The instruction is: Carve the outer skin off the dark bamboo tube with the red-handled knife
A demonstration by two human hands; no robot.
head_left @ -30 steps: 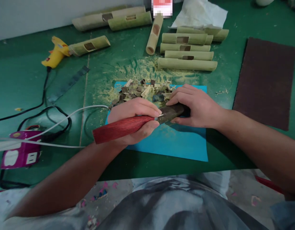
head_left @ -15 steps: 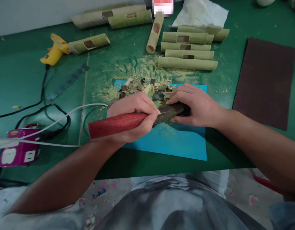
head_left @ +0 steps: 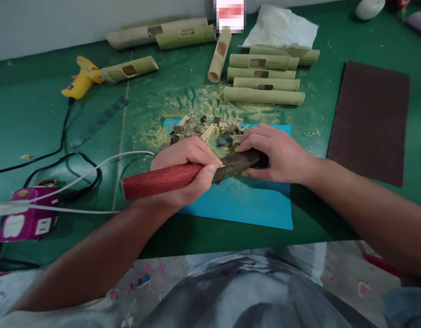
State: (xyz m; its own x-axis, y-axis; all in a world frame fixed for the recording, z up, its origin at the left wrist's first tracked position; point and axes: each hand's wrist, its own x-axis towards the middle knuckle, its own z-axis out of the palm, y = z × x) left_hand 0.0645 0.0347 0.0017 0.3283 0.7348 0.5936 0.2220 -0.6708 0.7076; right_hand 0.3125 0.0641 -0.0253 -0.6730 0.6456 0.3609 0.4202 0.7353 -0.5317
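My left hand [head_left: 188, 168] is closed around the thick red handle [head_left: 162, 181] of a carving knife. Only a small bright bit of its blade [head_left: 223, 166] shows beyond the fingertips, against a dark brown piece of wood or bamboo [head_left: 235, 165]. Gripping that piece's right end between thumb and fingers is my right hand [head_left: 273, 152]. The piece lies slightly tilted above a blue sheet [head_left: 265, 207]. Behind both hands a heap of chips and shavings [head_left: 203, 127] covers the sheet's far edge.
Several cut bamboo tubes [head_left: 264, 95] lie at the back, some with square openings. A yellow hot glue gun [head_left: 81, 79] rests against another tube at left. Cables and a purple power block [head_left: 29, 214] sit at lower left, a dark brown mat [head_left: 369, 123] at right.
My left hand and the knife have drawn back slightly leftward along the dark piece. The right hand keeps its grip. The camera view has tilted up a little.
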